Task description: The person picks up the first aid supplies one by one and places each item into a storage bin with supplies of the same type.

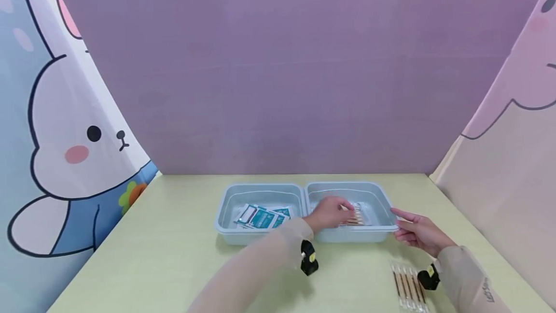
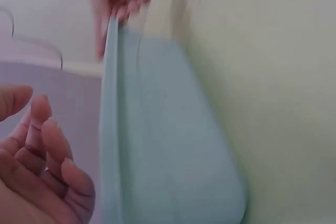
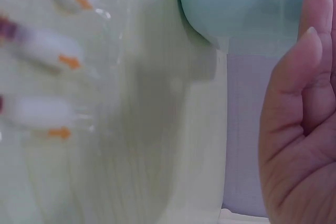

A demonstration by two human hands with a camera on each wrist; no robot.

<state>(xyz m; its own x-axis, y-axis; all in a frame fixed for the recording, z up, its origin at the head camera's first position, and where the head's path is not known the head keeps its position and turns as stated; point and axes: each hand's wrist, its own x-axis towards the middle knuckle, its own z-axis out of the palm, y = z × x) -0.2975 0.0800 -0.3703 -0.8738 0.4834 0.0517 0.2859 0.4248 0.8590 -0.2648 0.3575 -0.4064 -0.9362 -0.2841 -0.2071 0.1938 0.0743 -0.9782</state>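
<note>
Two light blue plastic trays stand side by side on the table. My left hand (image 1: 332, 214) is over the right tray (image 1: 382, 228), its fingers loosely bent with nothing visible between them. Below it in the tray lies a clear pack of brown iodine-type swabs (image 1: 357, 215), partly hidden by the hand. My right hand (image 1: 419, 232) grips the right tray's right front corner, thumb at the rim and fingers lower on the outside. In the left wrist view, the left hand (image 2: 42, 166) is beside the tray wall (image 2: 163, 129); in the right wrist view, the right hand (image 3: 304, 114) shows its palm side.
The left tray (image 1: 223, 230) holds several teal and white packets (image 1: 260, 217). Another clear pack of brown swabs (image 1: 408, 286) lies on the table (image 1: 152, 264) near the right forearm. A purple backdrop (image 1: 278, 71) rises behind the table; printed cloths hang at both sides.
</note>
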